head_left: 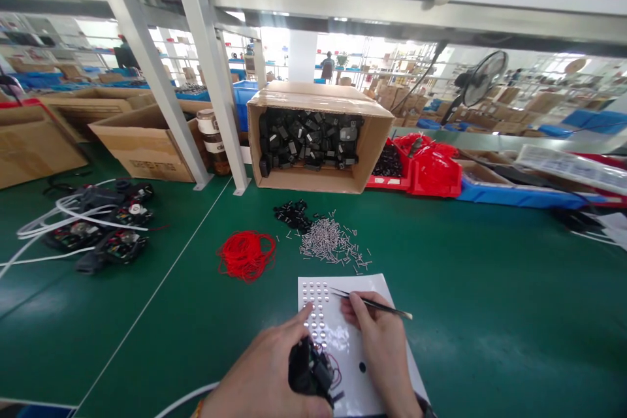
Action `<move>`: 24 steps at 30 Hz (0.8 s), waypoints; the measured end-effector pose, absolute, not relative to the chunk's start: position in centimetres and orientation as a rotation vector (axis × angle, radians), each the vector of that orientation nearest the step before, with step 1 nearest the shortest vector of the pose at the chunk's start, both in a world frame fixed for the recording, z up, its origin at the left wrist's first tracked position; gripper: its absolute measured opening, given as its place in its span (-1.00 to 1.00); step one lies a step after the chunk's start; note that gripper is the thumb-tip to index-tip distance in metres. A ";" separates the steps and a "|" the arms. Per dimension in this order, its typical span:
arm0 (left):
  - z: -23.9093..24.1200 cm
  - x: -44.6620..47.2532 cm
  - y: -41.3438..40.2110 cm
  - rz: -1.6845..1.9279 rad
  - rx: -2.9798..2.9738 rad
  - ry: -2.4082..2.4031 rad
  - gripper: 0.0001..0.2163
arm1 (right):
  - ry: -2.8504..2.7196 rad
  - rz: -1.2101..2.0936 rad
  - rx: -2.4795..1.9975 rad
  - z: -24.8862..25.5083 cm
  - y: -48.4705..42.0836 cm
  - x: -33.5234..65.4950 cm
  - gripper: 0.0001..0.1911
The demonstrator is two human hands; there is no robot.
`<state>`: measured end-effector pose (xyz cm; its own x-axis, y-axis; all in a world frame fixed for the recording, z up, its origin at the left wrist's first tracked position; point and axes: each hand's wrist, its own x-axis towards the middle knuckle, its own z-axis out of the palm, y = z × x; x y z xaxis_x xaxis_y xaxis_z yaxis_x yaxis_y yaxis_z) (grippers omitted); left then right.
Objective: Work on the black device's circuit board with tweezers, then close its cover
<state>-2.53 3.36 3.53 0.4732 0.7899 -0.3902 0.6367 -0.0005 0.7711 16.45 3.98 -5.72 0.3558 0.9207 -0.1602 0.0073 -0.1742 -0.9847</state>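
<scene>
My left hand (267,375) is closed round a small black plastic part (308,371) with thin red wires, held low over a white sheet (365,287) dotted with rows of small clear round stickers. My right hand (379,346) pinches black tweezers (372,304), whose tips point left at the sticker rows near the sheet's upper left. Beyond the sheet lie a heap of small metal pins (330,241), a coil of red wire (246,253) and a little pile of black bits (292,213).
An open cardboard box (313,179) full of black parts stands behind the pins. Red bins (434,173) and a blue tray (514,194) sit to its right. Black assemblies with white cables (98,222) lie at the left, beside slanted white posts (215,78) and more cartons.
</scene>
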 end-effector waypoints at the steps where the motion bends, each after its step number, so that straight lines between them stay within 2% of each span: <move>1: 3.4 -2.5 3.3 0.180 1.710 1.238 -0.23 | -0.896 1.033 -1.510 -5.6 4.0 16.4 -0.49; 9: 3.0 -2.5 3.2 0.186 1.715 1.239 -0.19 | -0.987 1.051 -1.486 -5.2 4.0 16.7 -0.52; 15: 4.0 -2.5 3.3 0.257 1.694 1.176 -0.29 | -0.996 1.069 -1.469 -5.2 3.9 16.9 -0.55; 24: 4.1 -2.4 3.3 0.288 1.659 1.190 -0.26 | -1.031 1.059 -1.476 -5.5 3.9 16.9 -0.59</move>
